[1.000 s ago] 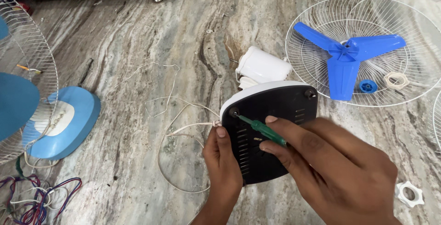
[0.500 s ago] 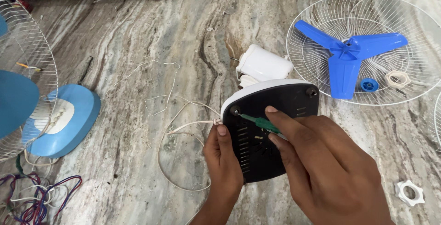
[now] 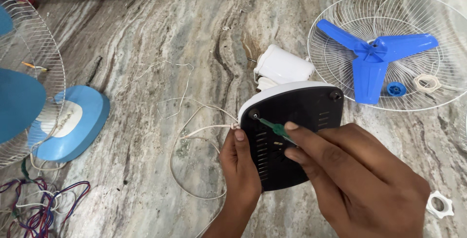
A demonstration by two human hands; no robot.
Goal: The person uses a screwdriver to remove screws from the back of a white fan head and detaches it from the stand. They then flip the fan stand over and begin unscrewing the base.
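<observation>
right hand (image 3: 355, 179) fingers pinch screwdriver (image 3: 275, 128) | left hand (image 3: 241, 167) grips fan base (image 3: 292, 131)

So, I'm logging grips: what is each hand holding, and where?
Right hand grips the green screwdriver by its handle; left hand steadies the black fan base at its left edge.

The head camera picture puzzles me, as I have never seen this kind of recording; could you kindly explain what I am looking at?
The camera sits on a person's head and looks down at their two bare hands over a marbled stone floor. The left hand steadies a fan base, turned to show its black underside. The right hand holds a green screwdriver with its tip at a screw near the base's corner. A thin white cord loops beside it. Around them lie a white wire guard with a blue fan blade in it, a blue cover and coloured wires.
</observation>
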